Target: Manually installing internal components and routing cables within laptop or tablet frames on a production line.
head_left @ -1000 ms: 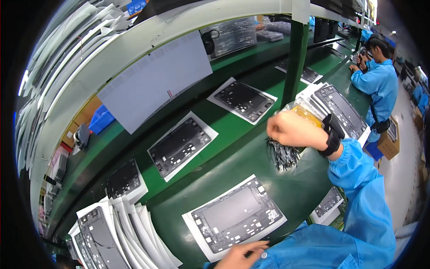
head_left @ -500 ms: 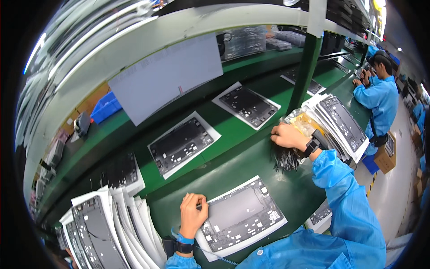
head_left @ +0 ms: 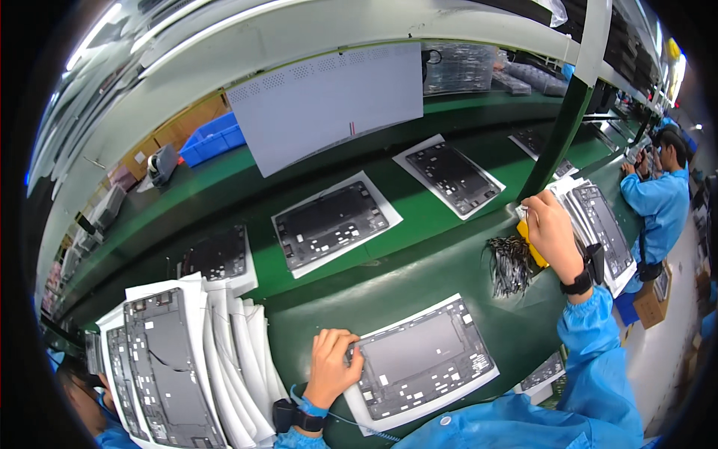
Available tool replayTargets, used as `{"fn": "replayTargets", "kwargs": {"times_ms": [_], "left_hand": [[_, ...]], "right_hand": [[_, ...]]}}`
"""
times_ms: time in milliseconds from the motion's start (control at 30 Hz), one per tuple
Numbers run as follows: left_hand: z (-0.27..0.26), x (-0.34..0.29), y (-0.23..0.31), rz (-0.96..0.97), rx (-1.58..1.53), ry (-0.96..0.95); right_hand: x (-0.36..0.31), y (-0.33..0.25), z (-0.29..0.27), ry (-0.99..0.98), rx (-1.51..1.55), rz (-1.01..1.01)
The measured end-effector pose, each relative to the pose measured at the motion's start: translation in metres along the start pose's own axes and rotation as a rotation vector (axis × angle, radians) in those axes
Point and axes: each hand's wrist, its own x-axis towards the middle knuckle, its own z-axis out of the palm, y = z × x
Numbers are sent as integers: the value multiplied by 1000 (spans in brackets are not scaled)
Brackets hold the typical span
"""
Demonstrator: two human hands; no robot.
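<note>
Blue bin (head_left: pixel 217 150), white panel (head_left: pixel 329 97), cardboard box (head_left: pixel 652 308)

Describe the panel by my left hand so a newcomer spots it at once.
Start at the green bench and find the stack at its left. Right of that, a dark panel lies on a white sheet, with your left hand at its left edge. It lies singly, unlike those in the stack, and has a big grey rectangle, unlike the blacker panels behind it.

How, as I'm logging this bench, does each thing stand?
Near panel: flat on a white sheet
Left hand: curled at that panel's edge
Right hand: curled, grip unclear
Black strips: loosely bunched
Far panels: flat
Left stack: piled, edges fanned
Right stack: piled, fanned
Blue bin: upright, open-topped
</note>
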Motion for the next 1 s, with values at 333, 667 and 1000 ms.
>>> {"fn": "replayTargets", "kwargs": {"times_ms": [333,667,1000], "left_hand": [[3,18,13,41,9,70],[26,41,39,-283,-600,-195],[50,36,15,-399,-828,-253]], "right_hand": [[-23,-95,-18,148,500,102],[-96,-144,84,-562,1270,217],[-101,-143,91,-535,1194,97]]}}
